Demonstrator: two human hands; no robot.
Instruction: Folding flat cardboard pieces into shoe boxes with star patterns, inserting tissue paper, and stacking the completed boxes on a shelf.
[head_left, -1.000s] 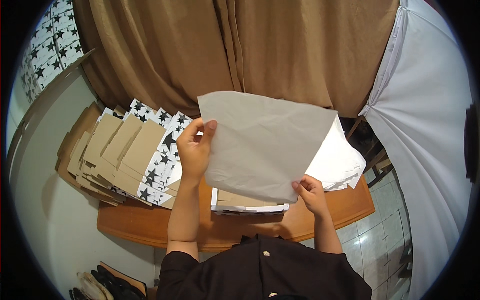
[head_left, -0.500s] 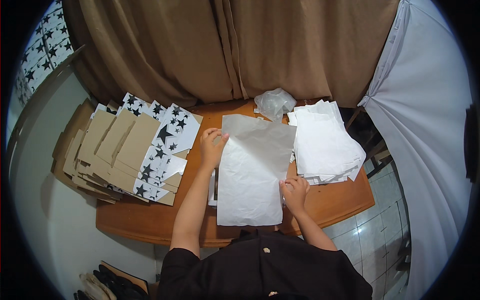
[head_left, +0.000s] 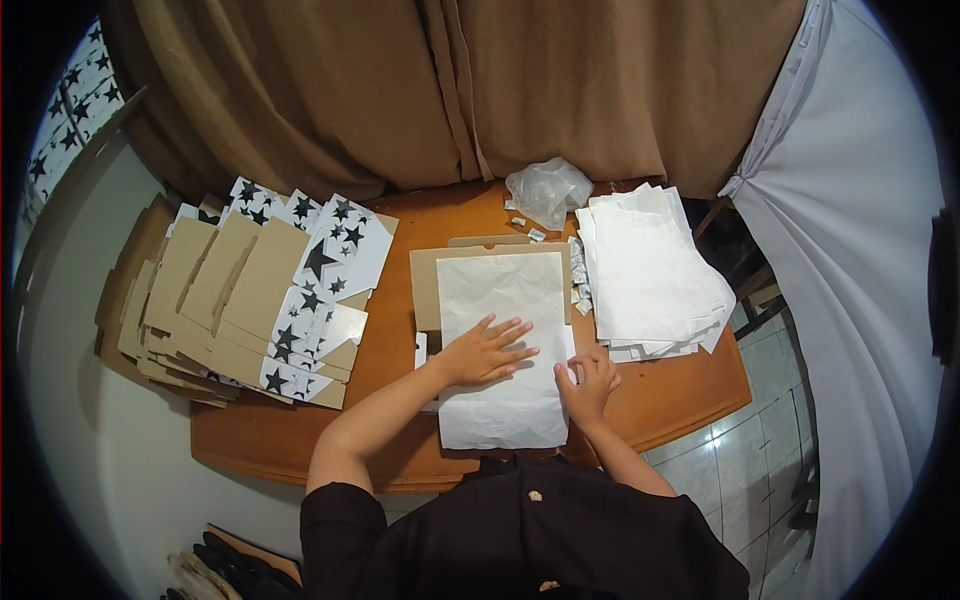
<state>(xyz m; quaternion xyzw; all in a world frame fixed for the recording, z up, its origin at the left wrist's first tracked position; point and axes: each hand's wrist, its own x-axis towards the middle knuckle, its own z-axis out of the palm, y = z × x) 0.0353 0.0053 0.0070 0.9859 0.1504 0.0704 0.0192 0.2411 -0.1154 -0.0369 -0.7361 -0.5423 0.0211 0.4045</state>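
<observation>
A thin white sheet of paper (head_left: 503,415) lies over a cardboard box (head_left: 427,285) in front of me; the box's brown flap sticks out behind and beside the sheet. My left hand (head_left: 485,353) rests flat on the middle of the paper, fingers spread. At the sheet's right edge, my right hand (head_left: 588,388) is curled with thumb and forefinger pinching the paper. Most of the box is hidden beneath the sheet, though a white side tab shows near my left wrist.
Folded cardboard boxes (head_left: 250,290) with black stars are piled at the left of the wooden table (head_left: 290,440). A stack of white paper (head_left: 645,270) lies at the right. Small packets (head_left: 580,275) and a clear plastic bag (head_left: 549,190) sit between, before a brown curtain (head_left: 600,90).
The sheet has come down flat over the box, uncovering the flap behind it. My left hand let go of its upper left corner and moved onto its middle; my right hand stayed at the edge.
</observation>
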